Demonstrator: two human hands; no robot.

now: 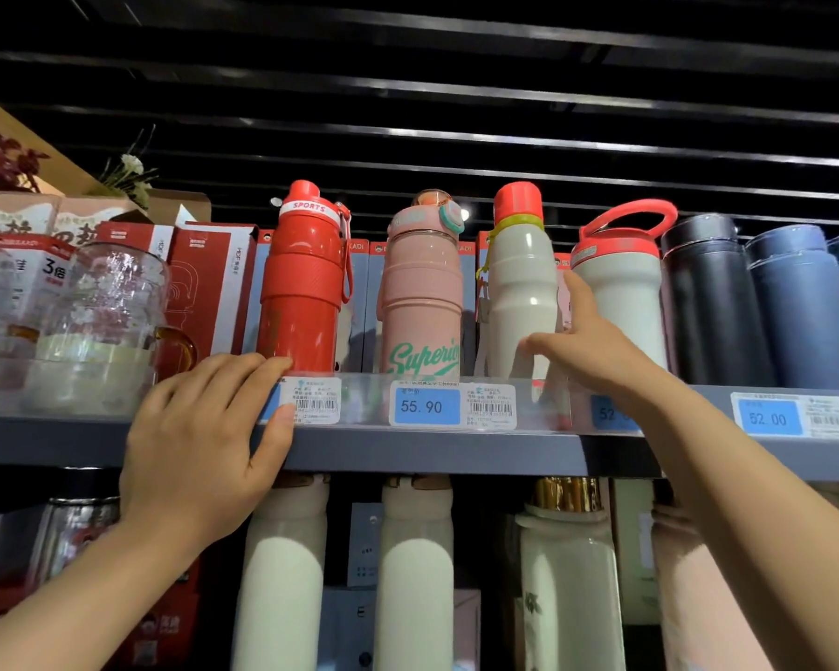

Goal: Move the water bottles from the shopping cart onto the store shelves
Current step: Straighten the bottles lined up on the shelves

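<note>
On the top shelf (432, 450), at its left end, a clear glass jug (117, 302) with an amber handle stands in front of red boxes (204, 283). The left hand (199, 443) rests over the shelf's front edge, fingers straight and close together, their tips on the clear rail just below the red bottle (304, 283), thumb against a barcode label (316, 404); it holds nothing. The red bottle stands upright near the front edge, a white band reading SPORTS around its neck and a red strap hanging down its right side. Just right of it stands the pink bottle (420, 293), upright, with green lettering reading "Superior"; a blue price tag (426, 406) marked 55.90 sits on the rail beneath it. Next comes the white bottle (521, 283) with a red cap and a yellow ring, upright. The right hand (587, 351) reaches up to it, fingers spread: the fingertips touch its lower right side and the thumb points up between it and the white bottle with a red loop handle (621, 288). Whether the fingers truly clasp it I cannot tell. Further right stand a black flask (708, 302) and 2 blue flasks (800, 307), above a tag (771, 418) marked 52.00. On the shelf below, white bottles (282, 573) stand in a row.
</note>
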